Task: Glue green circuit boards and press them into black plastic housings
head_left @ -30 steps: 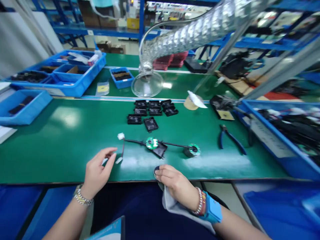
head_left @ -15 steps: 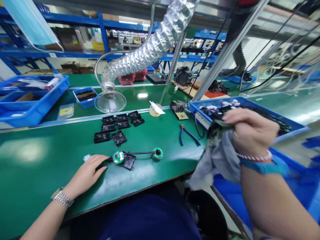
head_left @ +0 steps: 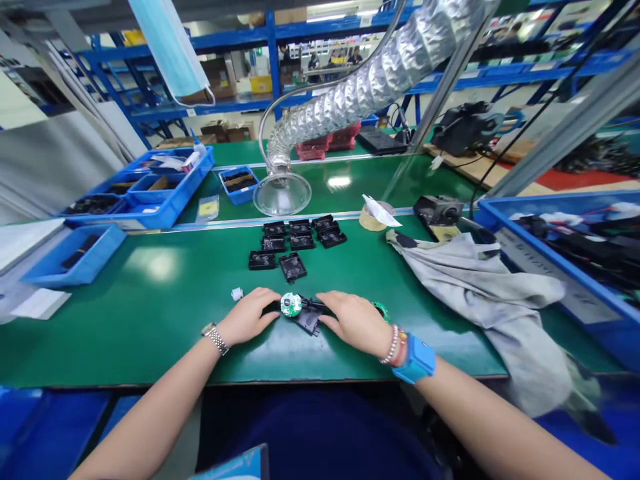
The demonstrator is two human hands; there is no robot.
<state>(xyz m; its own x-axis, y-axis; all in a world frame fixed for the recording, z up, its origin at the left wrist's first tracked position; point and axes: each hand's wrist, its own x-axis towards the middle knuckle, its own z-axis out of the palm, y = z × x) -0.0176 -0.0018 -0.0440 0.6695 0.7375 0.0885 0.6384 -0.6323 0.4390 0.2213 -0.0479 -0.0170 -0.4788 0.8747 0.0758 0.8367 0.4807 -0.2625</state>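
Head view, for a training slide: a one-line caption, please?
Left hand and right hand flank a round green circuit board beside a black plastic housing, with a grey cloth lying on the green workbench.

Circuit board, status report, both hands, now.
Left hand and right hand either side of green circuit board, grip unclear. Board lies over black plastic housing. Grey cloth off to the right, apart from both hands.

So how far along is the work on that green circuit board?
Already done, it looks like: the round green circuit board sits on a black plastic housing with a black cable attached. In hand: the left hand and right hand rest either side of it. Left: eight similar black housings lying in rows nearby.
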